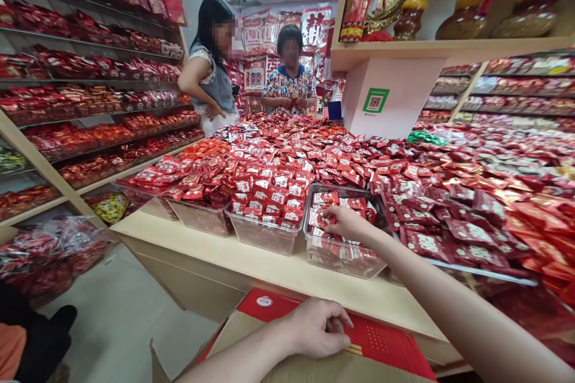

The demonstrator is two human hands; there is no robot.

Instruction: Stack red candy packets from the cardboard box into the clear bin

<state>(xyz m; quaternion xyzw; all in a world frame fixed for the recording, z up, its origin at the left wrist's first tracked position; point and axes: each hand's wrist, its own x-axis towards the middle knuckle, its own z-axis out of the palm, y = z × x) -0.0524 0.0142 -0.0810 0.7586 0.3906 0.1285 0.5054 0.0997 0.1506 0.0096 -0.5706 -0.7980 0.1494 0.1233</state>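
My right hand [349, 224] reaches over a clear plastic bin [345, 258] of small red and white packets, its fingertips down on a packet [318, 218] at the bin's left side. Whether the fingers grip it is too small to tell. Below, my left hand [318, 328] rests with curled fingers over a red box [381, 341] and a cardboard flap [314, 368]; nothing shows in it. Just left of the right hand's bin stands another clear bin [265, 239], filled with neatly stacked red packets [276, 196].
The wooden counter edge [215, 251] crosses in front. Dark red packets [471, 233] fill a tray at the right. Packed shelves [90, 78] line the left wall. Two people [215, 72] [290, 81] stand behind the counter. A white post [390, 96] carries a QR sign.
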